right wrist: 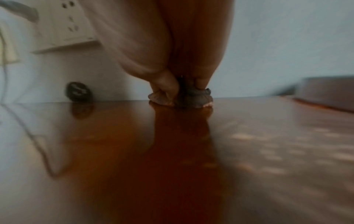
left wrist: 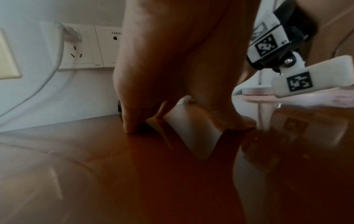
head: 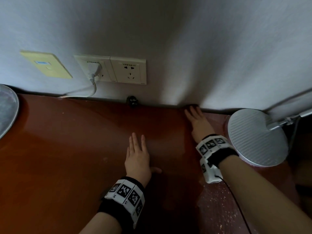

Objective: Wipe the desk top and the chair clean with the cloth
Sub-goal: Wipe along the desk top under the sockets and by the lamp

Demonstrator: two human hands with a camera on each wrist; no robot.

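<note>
- Fingers (head: pixel 194 110) of the right hand (head: pixel 197 122) reach to the back edge of the tabletop (head: pixel 67 141), extended and close together, pressing a small grey cloth (right wrist: pixel 199 98) down where the wood meets the wall (head: pixel 185 39); from the right wrist view the fingertips bunch the cloth against the surface rather than closing round it.
- Tabletop is glossy red-brown wood, and to the right of the arm it looks duller and speckled (my guess is dust not yet wiped).
- Lamp base (head: pixel 256 137), round and silver, stands just beside the right wrist on that speckled part.
- Left hand (head: pixel 137 157) lies flat on the wood nearer the front, fingers straight and slightly spread, holding nothing; it seems to steady the body.
- Sockets (head: pixel 118 70) sit on the wall above the tabletop, one with a white plug (head: pixel 94 67) and cord hanging down.
- Small black object (head: pixel 133 101) lies at the wall line between the sockets and the cloth; I cannot tell what it is.
- To do this pass well, I would keep the cloth flat under the fingers, drag it along the wall seam in overlapping strokes, and work towards the speckled part around the lamp base.
- Chair is not in view.
</note>
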